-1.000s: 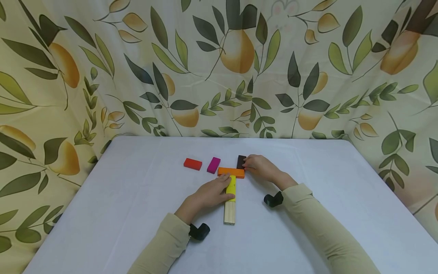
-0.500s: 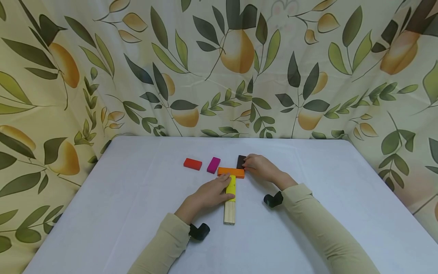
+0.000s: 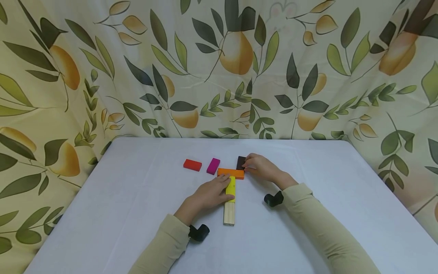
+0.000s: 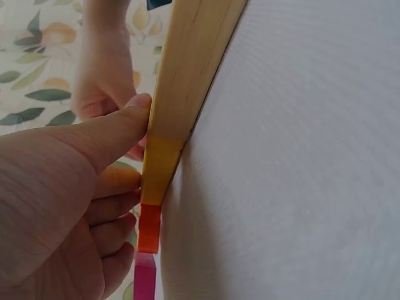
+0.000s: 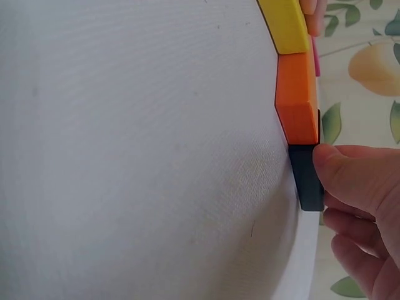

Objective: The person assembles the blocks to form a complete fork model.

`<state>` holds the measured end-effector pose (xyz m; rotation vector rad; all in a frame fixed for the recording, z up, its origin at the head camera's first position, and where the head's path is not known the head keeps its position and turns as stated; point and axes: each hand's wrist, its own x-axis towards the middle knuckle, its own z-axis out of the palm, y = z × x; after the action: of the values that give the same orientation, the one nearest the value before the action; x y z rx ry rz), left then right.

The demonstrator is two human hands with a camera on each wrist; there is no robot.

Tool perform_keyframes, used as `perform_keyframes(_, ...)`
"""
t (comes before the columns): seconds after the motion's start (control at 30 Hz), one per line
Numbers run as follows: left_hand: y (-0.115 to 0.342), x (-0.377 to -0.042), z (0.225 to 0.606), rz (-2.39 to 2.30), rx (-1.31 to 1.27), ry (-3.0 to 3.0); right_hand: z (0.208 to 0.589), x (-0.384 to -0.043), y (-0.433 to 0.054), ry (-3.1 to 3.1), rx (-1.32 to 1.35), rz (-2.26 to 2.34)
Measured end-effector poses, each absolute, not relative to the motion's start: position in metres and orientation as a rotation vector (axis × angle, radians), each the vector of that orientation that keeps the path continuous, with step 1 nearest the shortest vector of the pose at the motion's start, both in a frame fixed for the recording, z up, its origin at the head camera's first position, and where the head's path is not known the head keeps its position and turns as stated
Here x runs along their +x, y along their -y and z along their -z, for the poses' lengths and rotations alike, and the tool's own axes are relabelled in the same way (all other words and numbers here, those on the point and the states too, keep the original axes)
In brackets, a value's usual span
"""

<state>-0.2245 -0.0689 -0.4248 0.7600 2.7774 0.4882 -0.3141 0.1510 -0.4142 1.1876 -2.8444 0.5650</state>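
A white table (image 3: 109,205) before a pale curtain (image 3: 205,68) with a leaf-and-fruit print (image 3: 237,53) in green and orange

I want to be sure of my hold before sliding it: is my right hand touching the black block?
Touching. The right wrist view shows the right hand with its thumb laid against the black block, no gap between.

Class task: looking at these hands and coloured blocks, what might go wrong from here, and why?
The right hand grips the black block behind the orange block, near its right end; a push might turn the orange block crooked.
The left hand touches the yellow block; a slip could part it from the plain wooden block.
The magenta block lies close to the orange block's left end and might get bumped.
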Motion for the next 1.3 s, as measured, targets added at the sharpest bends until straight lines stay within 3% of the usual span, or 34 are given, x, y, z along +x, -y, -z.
perform_keyframes(0.6,0.071,-0.224,0.425,-0.547,0.744,-2.766,0.417,-0.307,-0.148,2.800,1.112,-0.596)
perform_keyframes(1.3,0.095,-0.247,0.421,-0.693,0.600,-2.789,0.419,-0.280,-0.124,2.883,1.089,-0.672)
